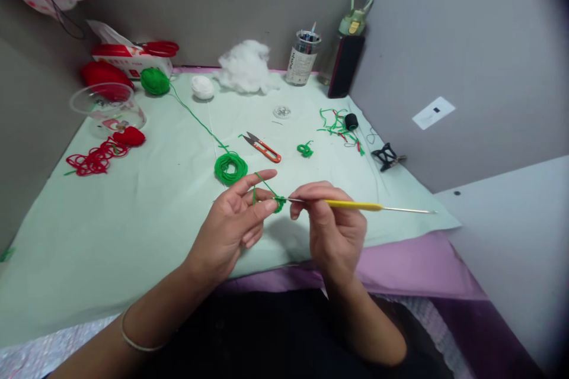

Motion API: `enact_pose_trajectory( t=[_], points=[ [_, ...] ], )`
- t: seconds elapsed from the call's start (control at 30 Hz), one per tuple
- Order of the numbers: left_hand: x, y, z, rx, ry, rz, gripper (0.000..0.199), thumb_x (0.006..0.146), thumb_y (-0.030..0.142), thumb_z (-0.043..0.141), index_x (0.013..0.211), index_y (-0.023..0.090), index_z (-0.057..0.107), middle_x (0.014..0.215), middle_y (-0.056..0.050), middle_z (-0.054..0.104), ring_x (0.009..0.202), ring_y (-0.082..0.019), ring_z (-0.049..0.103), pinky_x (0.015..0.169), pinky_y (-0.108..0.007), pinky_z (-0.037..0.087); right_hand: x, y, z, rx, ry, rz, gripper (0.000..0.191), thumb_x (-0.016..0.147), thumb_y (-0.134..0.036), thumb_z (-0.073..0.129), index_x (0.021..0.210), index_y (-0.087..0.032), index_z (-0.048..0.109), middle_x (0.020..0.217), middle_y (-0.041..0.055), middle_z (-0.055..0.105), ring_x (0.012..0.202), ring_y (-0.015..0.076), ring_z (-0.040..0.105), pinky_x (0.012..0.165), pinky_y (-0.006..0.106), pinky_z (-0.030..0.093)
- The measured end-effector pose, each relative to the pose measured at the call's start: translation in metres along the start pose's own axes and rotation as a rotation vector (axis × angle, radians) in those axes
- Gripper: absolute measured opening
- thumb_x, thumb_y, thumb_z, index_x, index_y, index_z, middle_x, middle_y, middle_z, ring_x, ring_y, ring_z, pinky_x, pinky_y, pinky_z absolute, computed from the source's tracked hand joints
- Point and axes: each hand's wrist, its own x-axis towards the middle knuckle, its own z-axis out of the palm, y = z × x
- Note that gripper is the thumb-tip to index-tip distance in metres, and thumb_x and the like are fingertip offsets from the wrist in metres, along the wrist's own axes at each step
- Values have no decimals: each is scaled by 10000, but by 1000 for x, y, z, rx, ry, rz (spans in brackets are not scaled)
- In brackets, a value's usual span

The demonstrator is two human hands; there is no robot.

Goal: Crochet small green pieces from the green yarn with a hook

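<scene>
My left hand [237, 216] pinches a small green crochet piece [280, 204] between thumb and fingers, its index finger stretched out with green yarn looped over it. My right hand [331, 222] grips a crochet hook [355, 205] with a yellow handle; the hook's left tip meets the green piece, and its other metal end points right. Just behind my left hand lies a coil of green yarn [230, 168], with a strand running back to a green ball [154, 81]. Orange-handled thread snips [263, 148] rest beyond my fingers, and a small green crocheted piece [304, 149] lies to their right.
Along the back stand a tissue box [133, 61] with red scissors, white stuffing [247, 68], a pen jar [303, 59], a bottle and a phone [347, 66]. Red yarn [95, 157] and a clear cup sit left. Yarn scraps [333, 123] and a black clip [387, 157] lie right.
</scene>
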Motion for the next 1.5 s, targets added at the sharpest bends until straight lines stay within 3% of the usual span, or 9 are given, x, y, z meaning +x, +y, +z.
enact_pose_trajectory(
  t=[0.17, 0.37, 0.5, 0.6, 0.7, 0.8, 1.2, 1.37, 1.5],
  points=[
    [1, -10, 0, 115, 1, 87, 431, 833, 216, 878, 1249, 238, 769, 885, 31, 659, 453, 18, 450, 405, -122, 361, -2, 1, 1, -136, -48, -31, 201, 1022, -168, 623, 1082, -262, 790, 975, 36, 775, 785, 153, 717, 686, 310, 622],
    [1, -11, 3, -47, 2, -20, 433, 795, 215, 910, 1210, 194, 788, 669, 82, 525, 424, 19, 336, 401, -111, 307, -14, 6, -6, -531, -124, -336, 365, 969, -106, 681, 1260, -310, 765, 1117, 70, 773, 982, 216, 756, 802, 358, 654],
    [4, -4, -1, -122, -11, -97, 333, 812, 197, 889, 1133, 146, 819, 632, 90, 451, 449, 15, 247, 405, -108, 269, -8, 4, -7, -227, 7, -73, 216, 1018, -168, 624, 1113, -273, 788, 905, 32, 742, 766, 167, 717, 679, 324, 618],
    [5, -4, -2, -56, 17, 7, 321, 794, 181, 894, 1108, 185, 831, 736, 49, 586, 498, -2, 383, 469, -125, 369, -2, 4, -3, 21, 14, 100, 149, 1026, -263, 641, 1025, -248, 789, 879, 22, 716, 668, 132, 666, 609, 295, 576],
    [4, -10, -1, 46, 18, 80, 316, 787, 198, 902, 1095, 220, 838, 825, 8, 701, 737, -90, 626, 727, -190, 525, -2, 6, -1, 73, -49, 142, 125, 1004, -285, 683, 1014, -244, 800, 942, 31, 746, 700, 128, 668, 633, 289, 577],
    [3, -15, -2, 91, 32, 92, 335, 793, 234, 904, 1120, 227, 830, 912, -17, 746, 901, -148, 673, 887, -265, 532, -4, 10, -2, 92, -39, 166, 133, 1009, -262, 675, 1042, -260, 804, 937, 18, 759, 702, 118, 672, 655, 279, 573],
    [-1, -12, -6, 170, 13, 117, 348, 814, 221, 880, 1154, 272, 827, 863, 15, 665, 867, -131, 627, 843, -239, 515, -2, 7, -5, 237, -31, 253, 166, 1043, -326, 612, 991, -206, 714, 882, 46, 802, 653, 140, 699, 614, 289, 616],
    [-2, -12, -8, 223, 17, 151, 343, 828, 225, 860, 1165, 277, 824, 859, 13, 647, 878, -147, 632, 846, -258, 522, -5, -1, -9, 5, -71, 133, 187, 1074, -267, 542, 1039, -219, 719, 945, 41, 796, 712, 147, 726, 668, 314, 630],
    [-1, -13, -8, 282, 40, 183, 390, 836, 217, 851, 1216, 290, 804, 858, 25, 635, 854, -134, 626, 836, -247, 528, -9, -4, -12, -305, -173, -173, 233, 1063, -170, 504, 1171, -240, 698, 995, 55, 785, 823, 179, 751, 722, 344, 639]
  ],
)
